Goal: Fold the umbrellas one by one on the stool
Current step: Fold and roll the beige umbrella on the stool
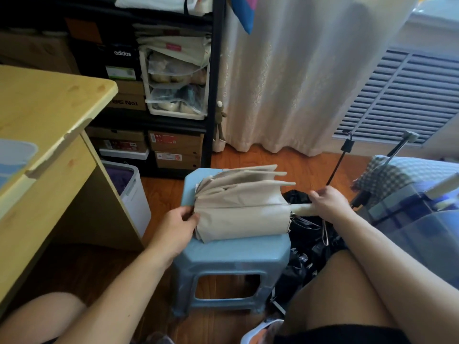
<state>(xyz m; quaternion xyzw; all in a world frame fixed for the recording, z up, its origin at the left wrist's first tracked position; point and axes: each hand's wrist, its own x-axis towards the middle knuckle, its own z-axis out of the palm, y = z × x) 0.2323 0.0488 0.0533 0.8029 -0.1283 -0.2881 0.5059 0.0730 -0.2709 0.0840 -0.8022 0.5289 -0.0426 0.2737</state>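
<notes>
A wooden desk (44, 115) fills the left side, with a black shelf (173, 95) of shoe boxes behind it and a pale curtain (285, 83) to the right. In the middle stands a light blue stool (223, 254). A beige umbrella (238, 209) lies collapsed across its seat, handle pointing right. A black umbrella (308, 234) lies on the floor just beside the stool. The left hand (178, 219) pinches the beige canopy's left end; the right hand (327, 199) curls round the handle.
</notes>
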